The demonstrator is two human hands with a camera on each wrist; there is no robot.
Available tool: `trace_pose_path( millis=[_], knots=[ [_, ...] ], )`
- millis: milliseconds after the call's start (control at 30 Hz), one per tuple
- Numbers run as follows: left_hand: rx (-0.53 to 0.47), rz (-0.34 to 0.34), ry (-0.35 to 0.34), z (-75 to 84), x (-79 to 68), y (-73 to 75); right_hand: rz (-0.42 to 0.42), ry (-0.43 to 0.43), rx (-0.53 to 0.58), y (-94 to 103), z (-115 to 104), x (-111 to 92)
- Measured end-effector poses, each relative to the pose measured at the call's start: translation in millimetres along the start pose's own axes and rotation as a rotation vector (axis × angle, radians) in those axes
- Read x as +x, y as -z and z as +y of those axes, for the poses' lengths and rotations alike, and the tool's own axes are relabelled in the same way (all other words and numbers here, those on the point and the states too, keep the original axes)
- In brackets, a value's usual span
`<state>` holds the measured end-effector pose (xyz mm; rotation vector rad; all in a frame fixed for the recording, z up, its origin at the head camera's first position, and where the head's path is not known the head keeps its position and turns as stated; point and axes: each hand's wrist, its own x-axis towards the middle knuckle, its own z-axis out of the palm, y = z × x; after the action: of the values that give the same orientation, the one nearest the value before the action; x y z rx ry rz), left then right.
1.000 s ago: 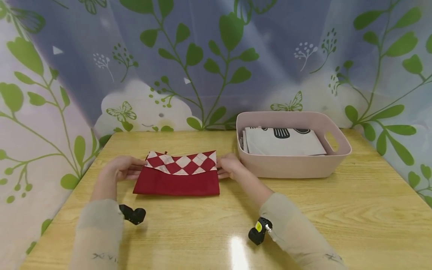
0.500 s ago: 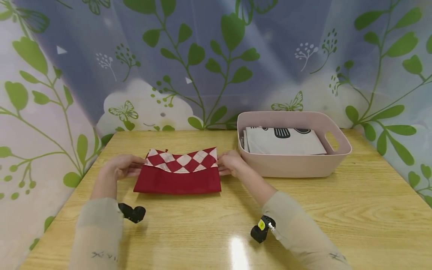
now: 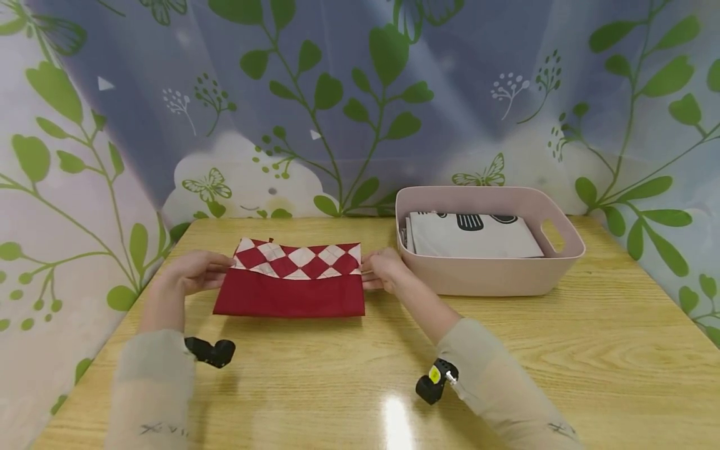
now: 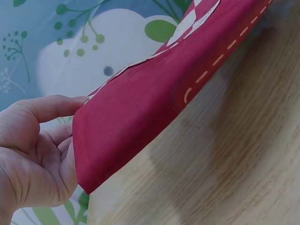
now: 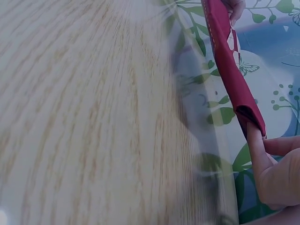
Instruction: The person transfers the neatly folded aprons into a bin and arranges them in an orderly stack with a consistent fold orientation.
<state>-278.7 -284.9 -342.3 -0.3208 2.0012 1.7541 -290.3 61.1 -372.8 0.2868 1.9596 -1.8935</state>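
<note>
A folded dark red cloth (image 3: 289,294) with a red-and-white diamond band along its top is held up between both hands, its front edge just over the wooden table. My left hand (image 3: 194,272) pinches its left edge. In the left wrist view, the left hand (image 4: 42,145) has a digit on the upper edge and other fingers behind the cloth (image 4: 122,117). At the opposite edge, my right hand (image 3: 385,270) pinches the cloth. The right wrist view has one finger of the right hand (image 5: 279,176) inside the open end of the folded cloth (image 5: 234,79).
Right of the cloth, close to the right hand, stands a pink plastic bin (image 3: 478,278) holding folded white fabric (image 3: 472,237) with black prints. The wooden table (image 3: 315,387) stretches toward me. A leaf-patterned curtain (image 3: 349,125) hangs behind it.
The cloth has risen slightly and shifted a little left and away from me. My left hand has moved left with it, while the right hand has barely moved. The bin stays put.
</note>
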Motion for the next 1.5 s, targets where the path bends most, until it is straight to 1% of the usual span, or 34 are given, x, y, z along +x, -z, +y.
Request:
trace_pose_path(
  millis=[100,200,333,467,600,733,967,1133,1233,1300,1500],
  knots=[
    [-0.025,-0.025,-0.009,1.7,-2.8,1.9,0.007,0.010,0.033,-1.0,0,-1],
    [-0.026,-0.043,-0.024,3.5,-5.6,3.1,0.016,0.021,0.058,-2.4,-1,-3],
    [-0.028,-0.048,-0.036,6.0,-9.0,5.9,0.020,0.040,0.073,-4.4,-4,-5],
    [-0.058,-0.045,-0.036,7.5,-11.3,10.1,0.013,0.047,0.079,-5.9,-8,-8],
    [-0.078,-0.067,-0.034,8.1,-14.1,13.7,-0.005,0.034,0.092,-6.6,-12,-11],
    [-0.081,-0.091,-0.041,8.5,-17.7,16.4,-0.036,0.006,0.129,-7.2,-15,-12],
    [-0.080,-0.091,-0.080,14.0,-26.0,19.9,-0.055,-0.045,0.215,-9.4,-21,-15],
    [-0.084,-0.090,-0.103,19.4,-31.4,22.9,-0.125,-0.068,0.275,-10.7,-28,-21],
    [-0.092,-0.099,-0.113,22.0,-33.2,24.9,-0.160,-0.072,0.303,-10.2,-33,-25],
    [-0.111,-0.106,-0.112,23.4,-33.8,25.9,-0.166,-0.072,0.325,-9.7,-37,-28],
    [-0.159,-0.124,-0.120,27.0,-36.3,27.1,-0.168,-0.035,0.354,-9.3,-48,-36]
  ],
)
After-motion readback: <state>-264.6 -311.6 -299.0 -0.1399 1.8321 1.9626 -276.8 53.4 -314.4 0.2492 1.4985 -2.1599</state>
